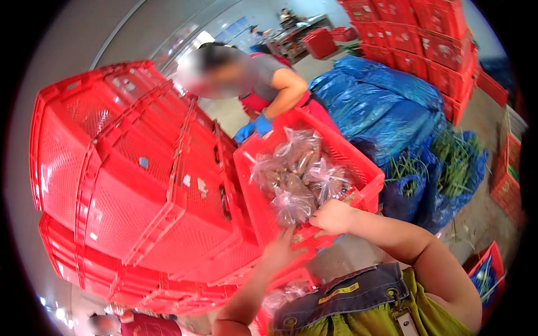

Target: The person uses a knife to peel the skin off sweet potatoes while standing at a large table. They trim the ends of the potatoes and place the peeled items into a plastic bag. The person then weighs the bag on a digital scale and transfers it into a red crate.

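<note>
A red plastic crate (pixel 365 195) stands before me, holding several knotted clear plastic bags (pixel 294 201) of brownish produce whose kind I cannot tell. At its near rim, my right hand (pixel 334 217) is bent beside the closest bags; whether its fingers grip the rim or a bag is unclear. My left hand (pixel 283 250) lies against the crate's near side, its fingertips by the lower bag. At the far end a co-worker in a grey shirt and red apron leans in, with blue-gloved hands (pixel 254 128) at the crate's edge.
Tall stacks of red crates (pixel 147 189) rise close on the left, with more red crates (pixel 420 38) at the back right. Large blue plastic sacks (pixel 378 101) lie to the right, beside open blue bags of long green leaves (pixel 454 168). Another bagged load (pixel 286 296) sits low near my waist.
</note>
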The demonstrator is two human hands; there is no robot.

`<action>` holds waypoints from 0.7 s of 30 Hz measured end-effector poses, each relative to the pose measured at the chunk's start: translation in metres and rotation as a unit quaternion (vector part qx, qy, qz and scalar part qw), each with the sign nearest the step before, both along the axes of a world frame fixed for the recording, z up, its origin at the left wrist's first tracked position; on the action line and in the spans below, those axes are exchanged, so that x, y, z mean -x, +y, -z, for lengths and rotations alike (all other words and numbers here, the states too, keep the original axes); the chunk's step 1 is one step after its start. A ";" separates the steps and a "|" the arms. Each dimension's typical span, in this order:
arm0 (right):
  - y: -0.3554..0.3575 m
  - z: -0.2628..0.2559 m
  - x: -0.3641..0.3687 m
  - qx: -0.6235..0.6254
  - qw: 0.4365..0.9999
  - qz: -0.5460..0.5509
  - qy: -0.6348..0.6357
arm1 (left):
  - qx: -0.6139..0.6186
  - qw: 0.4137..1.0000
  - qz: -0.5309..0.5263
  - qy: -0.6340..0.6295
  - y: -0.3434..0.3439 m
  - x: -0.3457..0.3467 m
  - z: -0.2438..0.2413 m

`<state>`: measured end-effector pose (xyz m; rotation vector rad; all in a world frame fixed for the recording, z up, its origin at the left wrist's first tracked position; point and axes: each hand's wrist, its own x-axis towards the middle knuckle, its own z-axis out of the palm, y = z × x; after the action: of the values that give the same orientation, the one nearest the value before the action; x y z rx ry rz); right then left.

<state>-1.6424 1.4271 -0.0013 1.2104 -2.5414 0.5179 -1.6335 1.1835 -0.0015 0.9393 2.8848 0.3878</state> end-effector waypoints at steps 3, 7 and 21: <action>0.004 0.029 0.006 -0.021 0.999 0.004 0.031 | 0.053 0.987 -0.106 0.109 0.009 -0.025 0.016; 0.067 -0.004 -0.019 0.078 0.993 0.073 0.040 | 0.072 0.981 -0.133 0.120 0.025 -0.025 0.012; 0.191 0.015 0.026 -0.226 0.964 0.083 0.116 | -0.007 0.921 -0.047 0.387 0.033 -0.017 0.029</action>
<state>-1.6685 1.6179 -0.0162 1.0950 -2.5957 -0.2477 -1.6163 1.2163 -0.0305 1.1671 3.6413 0.0272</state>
